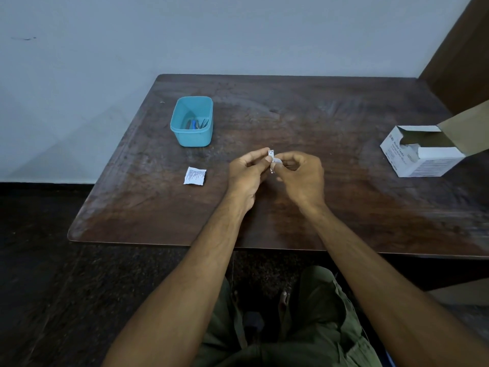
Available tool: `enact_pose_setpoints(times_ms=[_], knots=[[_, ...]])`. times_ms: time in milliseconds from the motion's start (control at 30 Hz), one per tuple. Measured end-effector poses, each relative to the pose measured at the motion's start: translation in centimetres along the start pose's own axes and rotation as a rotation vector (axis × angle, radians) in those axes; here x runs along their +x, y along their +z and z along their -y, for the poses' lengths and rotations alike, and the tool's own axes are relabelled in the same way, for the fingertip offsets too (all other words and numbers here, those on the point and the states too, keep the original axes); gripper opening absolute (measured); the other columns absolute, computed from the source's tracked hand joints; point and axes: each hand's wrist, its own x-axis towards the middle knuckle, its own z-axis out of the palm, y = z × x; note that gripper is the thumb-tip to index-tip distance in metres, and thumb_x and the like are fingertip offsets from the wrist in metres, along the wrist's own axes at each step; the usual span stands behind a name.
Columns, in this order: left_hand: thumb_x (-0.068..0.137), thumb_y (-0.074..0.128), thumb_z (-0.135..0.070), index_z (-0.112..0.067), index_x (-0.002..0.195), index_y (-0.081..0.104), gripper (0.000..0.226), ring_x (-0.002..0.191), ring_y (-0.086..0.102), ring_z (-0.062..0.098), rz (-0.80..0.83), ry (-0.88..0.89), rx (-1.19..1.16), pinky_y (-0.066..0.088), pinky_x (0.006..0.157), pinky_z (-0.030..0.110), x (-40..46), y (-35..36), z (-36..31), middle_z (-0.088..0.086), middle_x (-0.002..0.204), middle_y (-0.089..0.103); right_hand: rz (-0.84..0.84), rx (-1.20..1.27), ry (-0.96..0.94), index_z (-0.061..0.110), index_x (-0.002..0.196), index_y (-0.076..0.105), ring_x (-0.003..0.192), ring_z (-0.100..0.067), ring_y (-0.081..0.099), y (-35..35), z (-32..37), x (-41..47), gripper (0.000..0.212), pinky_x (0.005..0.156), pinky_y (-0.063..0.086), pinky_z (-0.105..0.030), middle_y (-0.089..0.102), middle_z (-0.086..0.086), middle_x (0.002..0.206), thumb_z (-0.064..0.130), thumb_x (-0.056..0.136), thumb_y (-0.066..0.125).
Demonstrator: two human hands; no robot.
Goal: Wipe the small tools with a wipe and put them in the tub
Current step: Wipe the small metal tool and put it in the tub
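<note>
From my feed I see a dark wooden desk (304, 115), worn and scuffed, pushed against a plain pale blue-grey wall (185, 35). A brown panel (460, 54), perhaps a door, stands right. The floor (39, 260) is dark, speckled.

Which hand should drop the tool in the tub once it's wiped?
Left, probably. The left hand pinches the tool, and the tub stands on its side. The right hand holds the wipe and would have to cross over.

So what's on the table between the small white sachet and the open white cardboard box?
Head view: both hands, left and right, gripping a small metal tool.
</note>
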Motion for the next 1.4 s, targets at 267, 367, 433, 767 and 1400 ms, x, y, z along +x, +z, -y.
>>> enact_pose_setpoints(times_ms=[267,367,433,767,1400], knots=[[0.086,0.066,-0.002,-0.002,0.108,0.065,0.023,0.074,0.067,0.01,-0.108,0.02,0.07,0.057,0.064,0.019,-0.3,-0.3,-0.7,0.005,0.086,0.071,0.011,0.217,0.111,0.01,0.089,0.074,0.073,-0.016,0.071,0.7,-0.1,0.2,0.01,0.066,0.058,-0.028,0.074,-0.004,0.078,0.007,0.08,0.074],[0.084,0.067,-0.001,-0.001,0.098,0.067,0.014,0.067,0.064,0.01,-0.197,0.085,0.125,0.058,0.063,0.02,0.1,-0.8,-2.5,0.006,0.078,0.068,-0.01,0.264,0.127,0.011,0.086,0.073,0.067,-0.007,0.068,1.0,0.5,0.7,0.01,0.06,0.055,-0.021,0.072,-0.002,0.074,0.003,0.082,0.071],[0.083,0.069,-0.001,-0.003,0.091,0.068,0.008,0.062,0.063,0.007,-0.261,0.168,0.203,0.058,0.063,0.02,1.0,-1.7,-4.7,0.004,0.074,0.067,-0.022,0.282,0.126,0.012,0.084,0.072,0.062,-0.003,0.066,1.2,0.8,1.1,0.012,0.056,0.054,-0.018,0.069,0.0,0.069,0.001,0.081,0.07],[0.08,0.071,-0.011,-0.017,0.072,0.067,0.011,0.066,0.062,0.012,-0.495,0.322,0.942,0.054,0.058,0.025,8.9,-8.1,-14.5,0.0,0.078,0.067,0.006,0.19,0.126,0.016,0.082,0.072,0.06,-0.006,0.066,3.0,1.2,3.0,0.013,0.06,0.056,-0.027,0.07,0.0,0.07,0.003,0.082,0.068],[0.089,0.063,-0.017,0.004,0.126,0.048,0.046,0.117,0.056,0.036,-0.34,0.204,1.657,0.047,0.092,0.038,14.0,-8.0,-11.9,0.022,0.129,0.055,0.023,0.049,0.078,0.02,0.08,0.072,0.061,-0.013,0.068,4.2,-0.3,5.9,0.011,0.064,0.06,-0.037,0.071,0.003,0.068,0.009,0.08,0.071]])
